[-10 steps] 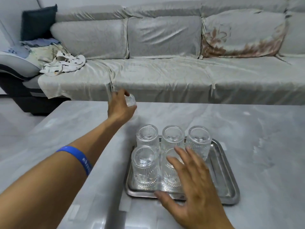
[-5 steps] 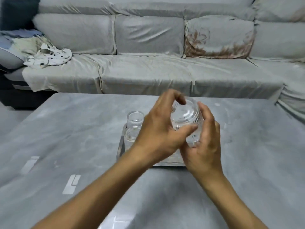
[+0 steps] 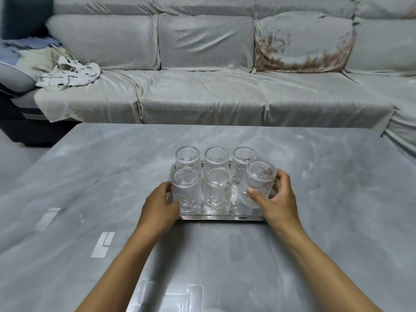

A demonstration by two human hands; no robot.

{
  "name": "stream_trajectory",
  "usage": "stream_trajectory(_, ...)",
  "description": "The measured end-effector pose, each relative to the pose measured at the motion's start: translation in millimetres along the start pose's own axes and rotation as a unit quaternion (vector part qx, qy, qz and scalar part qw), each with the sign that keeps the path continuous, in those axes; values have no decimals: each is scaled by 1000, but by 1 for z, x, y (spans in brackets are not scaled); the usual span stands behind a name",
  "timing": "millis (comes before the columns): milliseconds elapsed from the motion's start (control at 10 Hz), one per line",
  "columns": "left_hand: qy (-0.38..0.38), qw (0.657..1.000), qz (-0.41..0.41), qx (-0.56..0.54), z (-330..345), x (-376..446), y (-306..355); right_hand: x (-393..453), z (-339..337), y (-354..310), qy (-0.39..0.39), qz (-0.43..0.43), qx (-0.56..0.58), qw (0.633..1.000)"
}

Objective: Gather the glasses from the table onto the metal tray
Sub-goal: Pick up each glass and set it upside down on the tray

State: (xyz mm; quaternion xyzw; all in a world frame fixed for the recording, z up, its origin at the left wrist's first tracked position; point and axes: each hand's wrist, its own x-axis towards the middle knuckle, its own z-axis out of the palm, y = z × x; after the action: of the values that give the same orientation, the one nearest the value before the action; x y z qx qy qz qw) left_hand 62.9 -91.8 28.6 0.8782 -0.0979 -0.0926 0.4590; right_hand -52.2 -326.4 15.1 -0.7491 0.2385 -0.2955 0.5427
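Observation:
A metal tray (image 3: pixel 225 218) lies in the middle of the grey table (image 3: pixel 337 210) with several ribbed clear glasses on it, all upside down. Three stand in the back row (image 3: pixel 216 156). The front-left glass (image 3: pixel 186 190) and front-middle glass (image 3: pixel 218 190) stand upright on their rims. My right hand (image 3: pixel 279 199) is wrapped around the front-right glass (image 3: pixel 258 179), which tilts slightly at the tray's right end. My left hand (image 3: pixel 159 206) is cupped on the tray's left end, against the front-left glass, with its fingertips hidden.
A grey covered sofa (image 3: pixel 202 97) runs along the table's far side, with a crumpled cloth (image 3: pixel 69 74) on its left seat. The marbled table surface spreads around the tray on every side.
Both hands carried the last glass down from in front of me. It now sits at the tray's front right in my right hand. My left hand has dropped to the tray's left end.

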Motion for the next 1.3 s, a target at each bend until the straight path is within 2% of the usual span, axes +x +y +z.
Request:
stream_trajectory(100,-7,999,-2,34,2,3,-5,-2,5,7,-7,5,-16,1000)
stream_trajectory(400,-5,1000,19,8,-4,11,-16,-2,12,17,-49,-2,-43,998)
stream_trajectory(500,-5,998,4,-62,-4,12,-15,1,7,15,-93,22,-16,995)
stream_trajectory(600,-29,997,22,-72,-25,32,-18,31,-23,6,-173,23,-23,984)
stream_trajectory(700,-137,987,60,53,-44,53,-22,56,-46,1,-250,28,-110,962)
stream_trajectory(800,-279,938,100,181,-54,74,-18,72,-51,2,-370,29,-229,900)
stream_trajectory(900,-308,923,151,171,-48,87,-14,78,-39,10,-402,1,-232,886)
stream_trajectory(1100,-297,927,192,122,-40,99,-17,83,-32,20,-389,-21,-204,898)
stream_trajectory(1200,-297,926,207,103,-37,99,-20,81,-31,18,-391,-21,-214,895)
stream_trajectory(1300,-304,925,189,129,-42,99,-17,81,-35,12,-402,-13,-237,884)
